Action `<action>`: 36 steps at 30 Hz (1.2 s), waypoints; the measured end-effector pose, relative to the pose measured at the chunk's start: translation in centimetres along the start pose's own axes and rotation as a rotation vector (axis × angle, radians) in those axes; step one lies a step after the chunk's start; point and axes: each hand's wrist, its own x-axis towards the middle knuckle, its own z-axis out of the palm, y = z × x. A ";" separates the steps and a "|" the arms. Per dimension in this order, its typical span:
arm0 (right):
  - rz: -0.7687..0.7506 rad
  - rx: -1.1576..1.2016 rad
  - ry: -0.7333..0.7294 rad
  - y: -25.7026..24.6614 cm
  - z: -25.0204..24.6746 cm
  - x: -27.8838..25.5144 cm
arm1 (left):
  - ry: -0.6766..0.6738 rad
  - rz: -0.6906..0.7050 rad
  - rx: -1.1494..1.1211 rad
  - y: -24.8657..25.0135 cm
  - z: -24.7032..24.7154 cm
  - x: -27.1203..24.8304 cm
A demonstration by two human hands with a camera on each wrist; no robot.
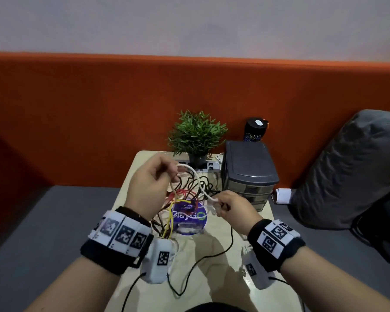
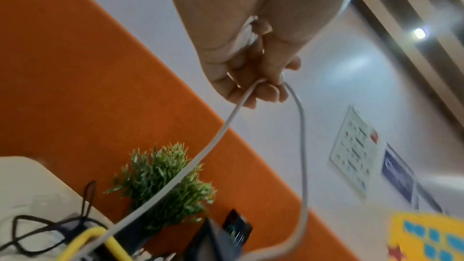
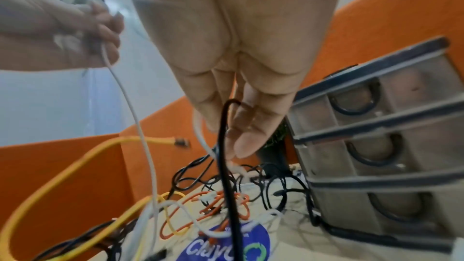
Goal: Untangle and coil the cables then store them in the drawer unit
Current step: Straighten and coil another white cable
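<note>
A tangle of white, black, red and yellow cables [image 1: 185, 197] lies on the small beige table [image 1: 212, 255]. My left hand [image 1: 169, 174] is raised above it, with its fingers curled round a loop of the white cable [image 2: 220, 132]. That white cable [image 1: 200, 183] runs down to my right hand [image 1: 218, 203], which pinches its other end at the fingertips [image 3: 238, 150]. In the right wrist view a black cable [image 3: 226, 166] hangs in front of those fingers. The dark drawer unit [image 1: 248, 176] stands at the table's back right with its three drawers [image 3: 376, 146] shut.
A potted plant [image 1: 196, 136] and a white power strip [image 1: 203, 165] stand at the table's back edge. A black can [image 1: 256, 129] is behind the drawer unit. A grey cushion [image 1: 351, 172] lies to the right, and an orange partition [image 1: 99, 109] runs behind. A blue round sticker [image 1: 189, 219] lies under the cables.
</note>
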 end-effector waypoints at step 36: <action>-0.626 0.740 0.139 -16.0 -12.5 -1.6 | -0.335 -0.128 0.177 1.9 0.2 3.1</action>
